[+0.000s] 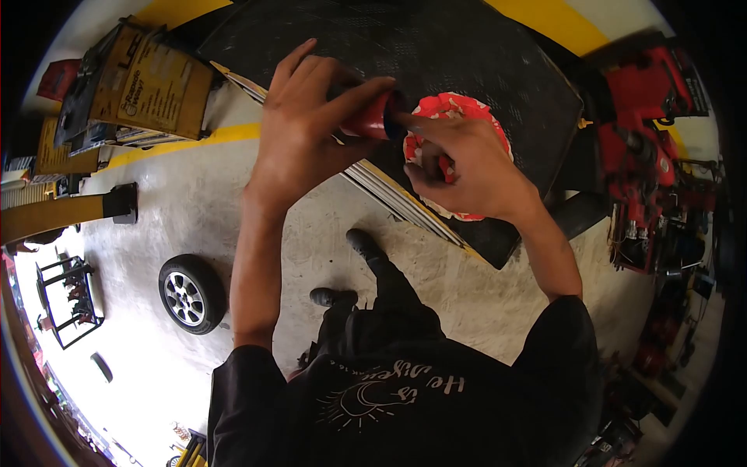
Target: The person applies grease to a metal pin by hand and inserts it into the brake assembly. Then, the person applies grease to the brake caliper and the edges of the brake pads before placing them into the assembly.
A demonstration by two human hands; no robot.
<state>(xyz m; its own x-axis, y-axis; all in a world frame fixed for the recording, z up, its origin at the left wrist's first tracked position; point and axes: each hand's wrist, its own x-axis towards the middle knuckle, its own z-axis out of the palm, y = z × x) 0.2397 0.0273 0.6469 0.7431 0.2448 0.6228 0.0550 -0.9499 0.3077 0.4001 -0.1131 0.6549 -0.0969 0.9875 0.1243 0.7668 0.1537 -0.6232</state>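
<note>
**Two hands on a red canister over a dark mat**

Nearest the camera sits the person's black printed shirt (389, 397) at 6 o'clock, with two black shoes (350, 268) on the concrete floor (194, 210) just beyond. Above them, at centre, the left hand (311, 117) wraps a red cylindrical canister (372, 118), thumb pressed along its top and fingers spread behind it. The right hand (459, 159) meets the canister's dark end, its index fingertip touching there and the other fingers curled in. What the canister contains cannot be seen. Under the right hand lies a red and white patterned disc (451, 105) on a black mat (436, 47). A loose wheel (191, 294) rests at 8 o'clock. Cardboard boxes (156, 82) stand at 10 o'clock, red equipment (646, 117) at 2.
</note>
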